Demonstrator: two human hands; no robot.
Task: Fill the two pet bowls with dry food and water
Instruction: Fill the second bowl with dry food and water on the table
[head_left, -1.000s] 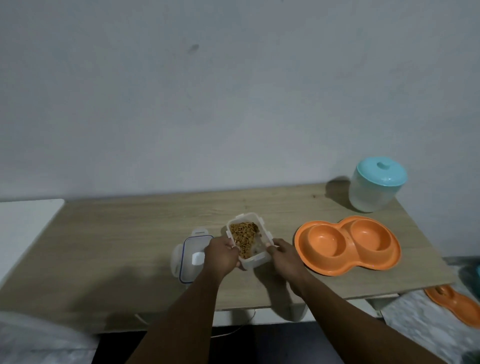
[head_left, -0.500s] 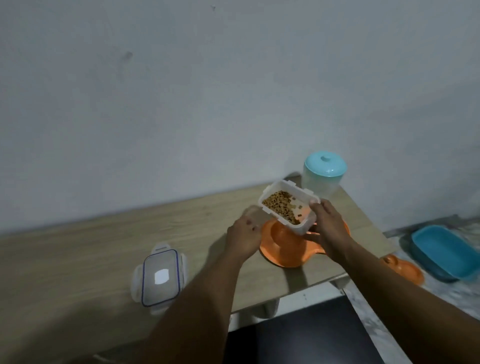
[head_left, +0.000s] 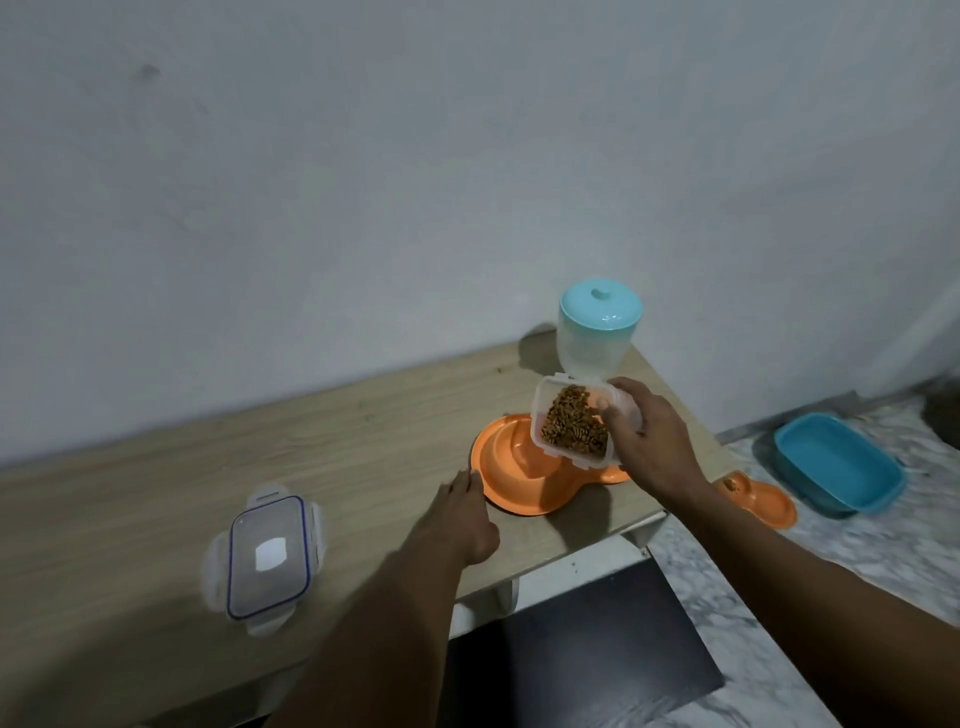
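Observation:
An orange double pet bowl (head_left: 511, 483) lies near the right end of the wooden table (head_left: 156, 499). My right hand (head_left: 649, 441) grips a clear food container (head_left: 571, 421) of brown dry food, tilted steeply above the bowl. The container hides the bowl's right basin. My left hand (head_left: 462, 514) rests on the table with its fingertips at the bowl's left rim, holding nothing. A translucent water jar with a teal lid (head_left: 597, 332) stands behind the bowl by the wall.
The container's clear lid (head_left: 267, 556) with a blue seal lies on the table to the left. On the marble floor to the right sit a blue tub (head_left: 836, 467) and another orange bowl (head_left: 763, 499). The table's right edge is close to the bowl.
My right hand alone has carried the food container from the table's middle over the orange bowl and tipped it. My left hand let go and dropped to the bowl's rim.

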